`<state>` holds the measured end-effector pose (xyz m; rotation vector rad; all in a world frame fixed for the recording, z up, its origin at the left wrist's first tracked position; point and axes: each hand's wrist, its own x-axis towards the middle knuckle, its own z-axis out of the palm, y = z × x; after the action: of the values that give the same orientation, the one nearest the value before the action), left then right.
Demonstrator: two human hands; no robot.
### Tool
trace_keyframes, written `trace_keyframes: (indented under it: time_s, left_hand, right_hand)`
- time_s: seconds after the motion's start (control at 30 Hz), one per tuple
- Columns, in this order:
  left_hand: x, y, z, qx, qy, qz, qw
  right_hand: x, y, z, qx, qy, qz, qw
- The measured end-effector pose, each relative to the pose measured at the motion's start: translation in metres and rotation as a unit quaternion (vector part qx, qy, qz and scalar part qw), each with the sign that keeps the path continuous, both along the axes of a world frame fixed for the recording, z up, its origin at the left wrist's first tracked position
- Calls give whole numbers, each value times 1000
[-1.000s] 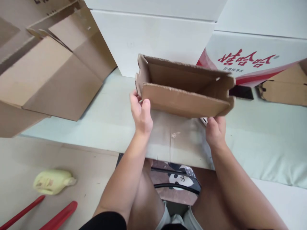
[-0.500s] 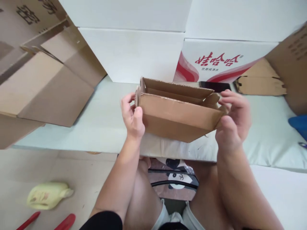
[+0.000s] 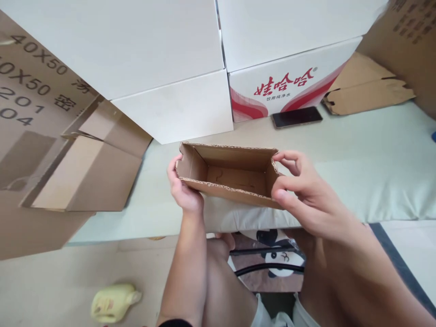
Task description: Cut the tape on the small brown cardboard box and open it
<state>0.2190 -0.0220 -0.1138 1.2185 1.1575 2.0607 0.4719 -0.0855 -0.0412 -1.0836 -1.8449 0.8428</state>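
A small brown cardboard box (image 3: 235, 192) is between my hands, its open top tilted up so that the bare inside shows. My left hand (image 3: 185, 190) grips the box's left end, with its fingertips hidden behind the cardboard. At the right end, my right hand (image 3: 299, 186) pinches the end wall between thumb and fingers. Behind the box, a black phone (image 3: 297, 117) lies on the pale green covered surface (image 3: 361, 168).
White cartons (image 3: 177, 113) stand stacked at the back, one with red print (image 3: 282, 86). Flattened cardboard (image 3: 371, 95) lies at the back right. Larger brown boxes (image 3: 95, 177) crowd the left. A yellow bottle (image 3: 112, 302) lies on the floor at the lower left.
The box's right-end flaps, loose before, now form a standing end wall, and its opening has tipped towards me. My right hand has shifted in against that wall. The whole view has turned.
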Motion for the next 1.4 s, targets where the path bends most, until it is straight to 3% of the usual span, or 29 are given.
trace_keyframes:
  time_s: [0.13,0.3,0.43,0.6,0.77,0.87,1.03,1.3,1.4]
  left_hand:
    - [2,-1,9,-13,-73,-46,996]
    - [-2,-3,15,-1,-49,-101,994]
    - [-5,-2,10,-16,-24,-146,989]
    - [-4,0,2,-24,6,-133,991]
    - [0,-1,10,-24,-61,-116,991]
    - [-1,1,10,-48,-55,-106,992]
    - [-7,3,1,-87,38,-97,991]
    - [-9,-2,7,-103,79,-98,987]
    - [-11,1,5,-53,140,-97,984]
  right_hand:
    - [-6,6,2,-15,-27,71,997]
    - [-6,9,-1,-60,-30,49,997]
    - [-6,11,-16,-79,28,35,996]
    - [-5,15,-32,-22,60,62,996]
    - [2,15,-20,5,-27,164,986]
    - [1,16,-17,-30,-5,136,990]
    - [-2,16,-23,-108,-13,65,992]
    - [0,16,-33,-96,16,60,993]
    - [0,18,-33,-104,30,53,993]
